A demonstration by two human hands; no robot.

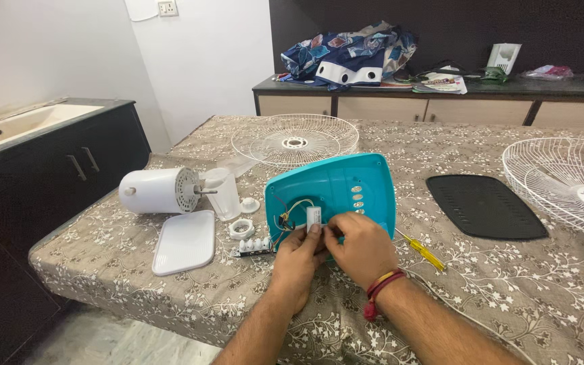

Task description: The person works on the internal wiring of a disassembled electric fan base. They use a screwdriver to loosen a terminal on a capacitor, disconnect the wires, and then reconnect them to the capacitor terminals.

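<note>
teal fan base (pixel 346 186) stands tipped on edge at the desk (pixel 508 284) front, open side toward the person, exposing its wires. left hand (pixel 299 253) and right hand (pixel 363 247), fingers closed, pinch a small white part (pixel 313 215) there. motor (pixel 157 190) and screwdriver (pixel 424 251) lie beside.

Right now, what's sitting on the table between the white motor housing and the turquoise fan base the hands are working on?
In the head view, between the white motor housing and the turquoise fan base stands a clear plastic piece, with a small white cap and a white ring beside it.
</note>
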